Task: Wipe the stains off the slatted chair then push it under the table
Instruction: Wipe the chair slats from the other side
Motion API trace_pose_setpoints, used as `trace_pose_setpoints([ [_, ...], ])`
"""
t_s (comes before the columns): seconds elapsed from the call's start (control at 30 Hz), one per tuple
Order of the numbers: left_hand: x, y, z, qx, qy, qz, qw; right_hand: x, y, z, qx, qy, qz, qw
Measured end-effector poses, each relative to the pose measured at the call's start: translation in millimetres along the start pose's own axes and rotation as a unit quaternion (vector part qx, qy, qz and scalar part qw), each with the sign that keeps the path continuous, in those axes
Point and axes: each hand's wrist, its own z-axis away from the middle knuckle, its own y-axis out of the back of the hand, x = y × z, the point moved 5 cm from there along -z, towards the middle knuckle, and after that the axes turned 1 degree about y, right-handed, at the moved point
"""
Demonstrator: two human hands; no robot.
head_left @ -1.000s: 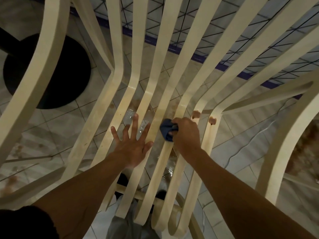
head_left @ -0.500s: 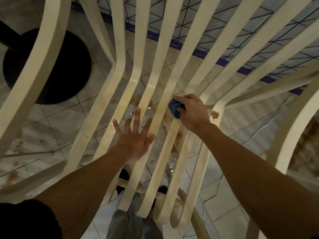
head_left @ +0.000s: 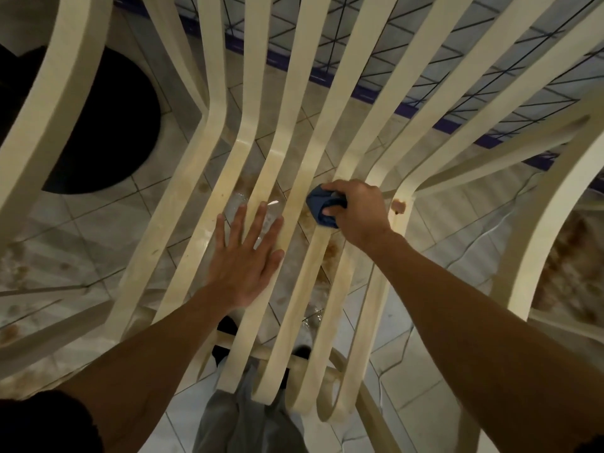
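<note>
A cream slatted chair (head_left: 295,132) fills the head view, its curved slats running from the seat up into the back. My left hand (head_left: 246,261) rests flat on the seat slats with fingers spread. My right hand (head_left: 356,212) grips a bunched dark blue cloth (head_left: 322,207) and presses it on a slat near the seat's bend. A brown stain (head_left: 398,206) sits on the slat just right of that hand. Faint brownish smears mark the slat (head_left: 315,256) below the cloth.
A black round table base (head_left: 98,125) stands on the tiled floor at the left. Brown spatters dirty the tiles (head_left: 568,266) at the right and under the seat. A purple wall stripe (head_left: 376,93) runs behind the chair. My grey trouser legs (head_left: 242,420) show below the seat.
My right hand slid the cloth up the slat toward the seat's bend, then stayed near there. The brown blob on the slat it crossed is gone. My left hand stayed flat on the slats.
</note>
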Motion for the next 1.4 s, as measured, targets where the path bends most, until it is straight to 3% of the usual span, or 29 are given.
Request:
trace_pose_setpoints([
  [0.27,-0.2,2.3,-0.3,-0.011,-0.018,-0.002,1.0,-6.7,-20.7,33.7,-0.058,0.053,0.028,0.997],
  [0.47,-1.4,1.3,-1.4,-0.032,-0.021,0.026,0.999,5.2,-10.1,-3.6,0.032,-0.013,0.047,0.998],
  [0.73,0.1,3.8,0.9,-0.045,-0.02,0.036,0.998,-13.4,-31.0,69.6,-0.028,0.041,-0.012,0.999],
  [1.0,-2.2,1.0,-1.7,-0.045,-0.026,0.046,0.998,2.3,-24.3,38.2,0.046,-0.022,-0.02,0.998],
  [1.3,-1.0,-3.4,-1.1,-0.014,-0.03,0.042,0.999,-11.7,-47.4,100.4,-0.03,0.002,-0.038,0.999],
  [1.4,-0.4,-3.4,-2.3,-0.028,-0.026,0.041,0.998,-7.9,-37.7,82.3,-0.012,0.005,0.0,1.0],
])
